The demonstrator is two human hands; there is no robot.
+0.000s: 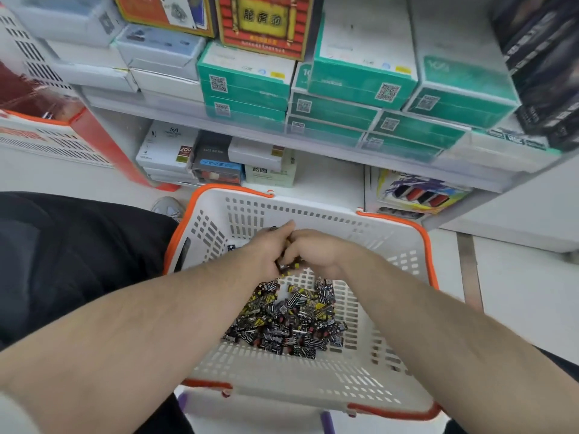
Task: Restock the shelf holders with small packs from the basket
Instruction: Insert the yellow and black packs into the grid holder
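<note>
Both hands meet in the middle of the frame, over the basket. The left hand [264,249] and right hand [313,253] are cupped against each other, fingers curled round a small clutch of packs [286,266]; a few black and yellow edges poke out underneath. How many are in there, can't tell.

Right below them, in the lower centre, sits the rest: a loose pile of small black packs with white, yellow and red print [288,317], heaped on the floor of the white perforated plastic basket with orange rim [404,222].

My guess is these things are really light and a bit slick in their wrappers, stiff little rectangles that slide off each other. Scooping a bunch is quick, but they'll dribble out of the sides, so squaring a short stack and pinching it by the long edges seems safer.

Up top, the white shelf [250,128] carries stacked teal and white boxes [247,79]. No holder visible to me from here.
</note>
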